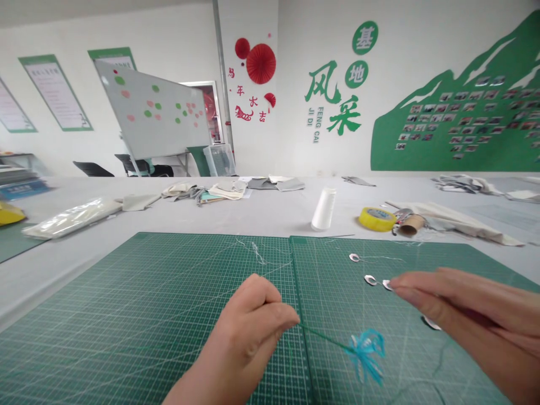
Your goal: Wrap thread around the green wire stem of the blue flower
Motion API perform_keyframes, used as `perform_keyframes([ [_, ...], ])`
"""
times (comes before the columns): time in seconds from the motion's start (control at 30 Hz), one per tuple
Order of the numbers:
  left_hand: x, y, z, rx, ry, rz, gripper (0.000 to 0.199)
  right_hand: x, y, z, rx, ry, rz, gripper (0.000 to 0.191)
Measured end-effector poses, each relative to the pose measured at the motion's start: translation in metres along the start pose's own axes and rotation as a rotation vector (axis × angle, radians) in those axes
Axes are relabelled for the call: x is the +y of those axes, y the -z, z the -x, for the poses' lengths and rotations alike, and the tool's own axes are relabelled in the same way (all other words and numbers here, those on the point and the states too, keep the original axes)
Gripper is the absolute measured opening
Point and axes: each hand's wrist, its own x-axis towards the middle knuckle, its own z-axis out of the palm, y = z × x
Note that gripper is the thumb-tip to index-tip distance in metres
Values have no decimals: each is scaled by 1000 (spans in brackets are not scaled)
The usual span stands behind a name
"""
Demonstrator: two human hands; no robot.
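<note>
My left hand [248,332] is closed, thumb and forefinger pinching the end of a thin green stem [323,336]. At the stem's other end, pointing right, is a flower-like tuft of looped blue thread [366,355], held over the green cutting mat [169,315]. My right hand [472,320] is at the right with thumb and fingers pressed together; what they hold, if anything, I cannot make out. A small white-rimmed oval piece [387,284] shows at its fingertips. Similar pieces lie nearby: one [370,280] just left, another [354,257] farther back with a thin thread.
Behind the mats stand a white thread cone [324,209], a yellow tape roll [377,219] and a cardboard tube [411,225]. Loose white thread [258,253] lies on the mat's far part. Fabric scraps [228,190] and a clear plastic packet [76,217] lie across the table.
</note>
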Motion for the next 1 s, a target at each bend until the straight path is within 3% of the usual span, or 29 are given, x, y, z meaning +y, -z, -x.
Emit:
perform_keyframes([
  [0.23,3,2,-5,-92,265,280,16,15,-24,-13,-145,-166,-186,18],
  [0.5,5,-2,-8,-31,457,515,11,32,-60,2,-365,-230,-190,30],
  [0.73,-8,-7,-5,172,553,481,10,9,-97,27,-531,-134,-157,34],
  [0.9,-13,-9,-3,303,569,353,11,-13,-99,48,-619,47,-63,29],
  [1.0,-12,-9,-2,349,567,290,11,-18,-98,59,-568,232,-13,32],
])
